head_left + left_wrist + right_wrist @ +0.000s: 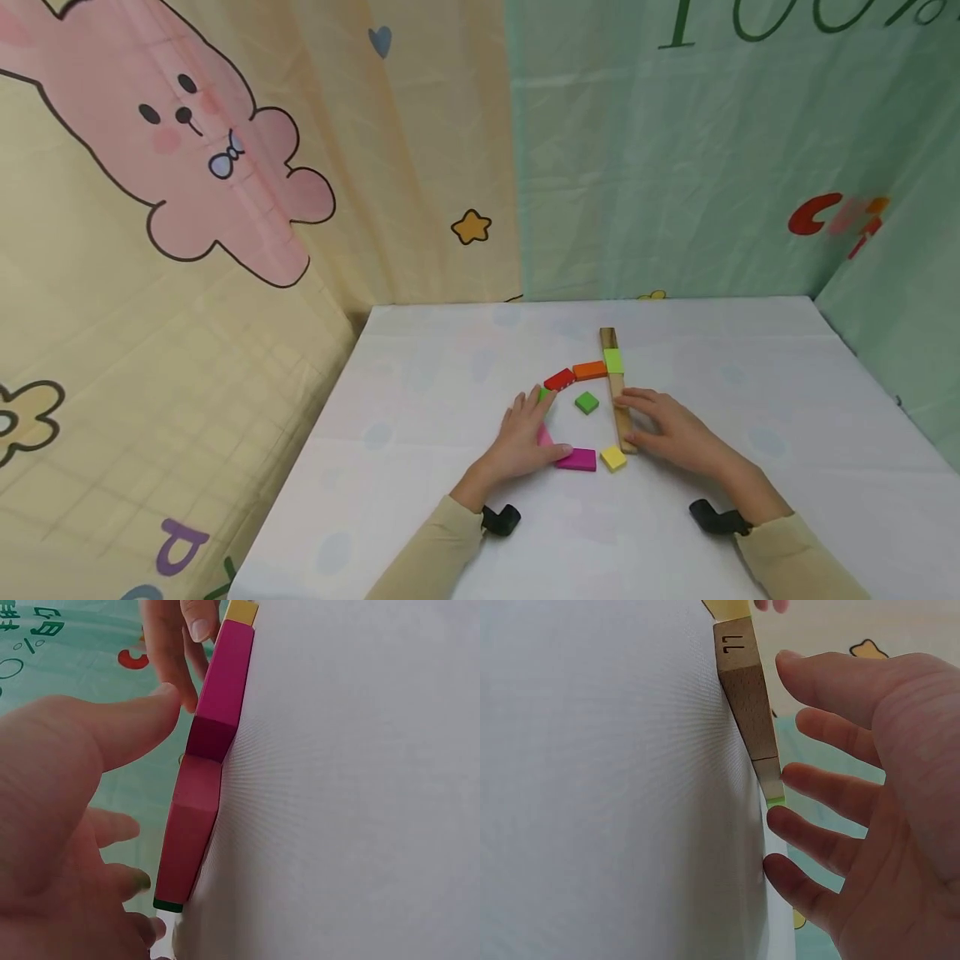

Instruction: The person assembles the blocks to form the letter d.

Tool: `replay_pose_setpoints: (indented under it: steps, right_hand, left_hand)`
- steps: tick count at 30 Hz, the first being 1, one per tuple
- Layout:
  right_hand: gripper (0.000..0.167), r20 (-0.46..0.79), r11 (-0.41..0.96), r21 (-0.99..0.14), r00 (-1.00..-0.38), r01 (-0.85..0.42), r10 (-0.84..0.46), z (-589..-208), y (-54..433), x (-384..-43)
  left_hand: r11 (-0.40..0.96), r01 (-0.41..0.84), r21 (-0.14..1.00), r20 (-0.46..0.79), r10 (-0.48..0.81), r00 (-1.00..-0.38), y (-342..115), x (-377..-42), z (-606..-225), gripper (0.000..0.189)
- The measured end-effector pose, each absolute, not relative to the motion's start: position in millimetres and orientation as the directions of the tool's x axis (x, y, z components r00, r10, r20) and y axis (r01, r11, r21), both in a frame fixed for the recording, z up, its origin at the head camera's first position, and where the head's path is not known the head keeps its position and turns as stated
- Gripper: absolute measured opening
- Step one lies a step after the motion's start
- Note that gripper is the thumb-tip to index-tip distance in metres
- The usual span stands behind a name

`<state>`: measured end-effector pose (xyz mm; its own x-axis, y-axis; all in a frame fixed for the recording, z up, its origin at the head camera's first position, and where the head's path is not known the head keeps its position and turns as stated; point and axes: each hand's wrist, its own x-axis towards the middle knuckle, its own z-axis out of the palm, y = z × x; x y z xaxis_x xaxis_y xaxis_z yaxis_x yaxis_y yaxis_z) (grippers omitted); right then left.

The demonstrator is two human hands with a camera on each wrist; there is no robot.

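Note:
In the head view my left hand [520, 440] spreads over the left side of a ring of small coloured blocks. Its fingertips are at a green block [545, 392], and the thumb is by a magenta block [577, 460]. Under the palm a pink block [187, 832] is partly hidden. My right hand [678, 432] lies along the ring's right side, relaxed fingers beside a line of wooden blocks [621, 421]. The nearest wooden block [748, 697] carries an engraved mark like "11". A yellow block [612, 458] sits between the magenta block and the wooden line.
At the ring's far side lie a red block [559, 380] with white dots, an orange block [589, 371] and a light green block [613, 361]. A green block [587, 402] lies inside the ring. Printed curtains [420, 150] rise behind the white table [420, 500].

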<state>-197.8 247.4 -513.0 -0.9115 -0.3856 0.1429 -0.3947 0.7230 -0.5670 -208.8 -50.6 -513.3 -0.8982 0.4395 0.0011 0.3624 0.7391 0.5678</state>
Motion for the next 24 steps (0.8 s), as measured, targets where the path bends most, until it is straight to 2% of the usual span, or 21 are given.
replay_pose_setpoints:
  steps: [10,16,24]
  right_hand:
    - [0.058,0.142,0.728,-0.547,-0.903,-0.413,-0.405,-507.5,239.9,-191.5]
    - [0.055,0.153,0.760,-0.491,-0.901,-0.425,-0.405,-503.0,233.2,-187.6]
    - [0.047,0.167,0.740,-0.494,-0.885,-0.457,-0.435,-500.6,230.0,-183.3]
  left_hand:
    - [0.780,0.356,0.515,-0.036,0.435,-0.900,-48.3,-203.9,-510.0,0.095]
    - [0.773,0.369,0.516,-0.020,0.441,-0.897,-48.5,-205.1,-510.6,0.097]
    - [0.762,0.366,0.534,-0.023,0.446,-0.895,-48.0,-207.1,-515.5,0.099]
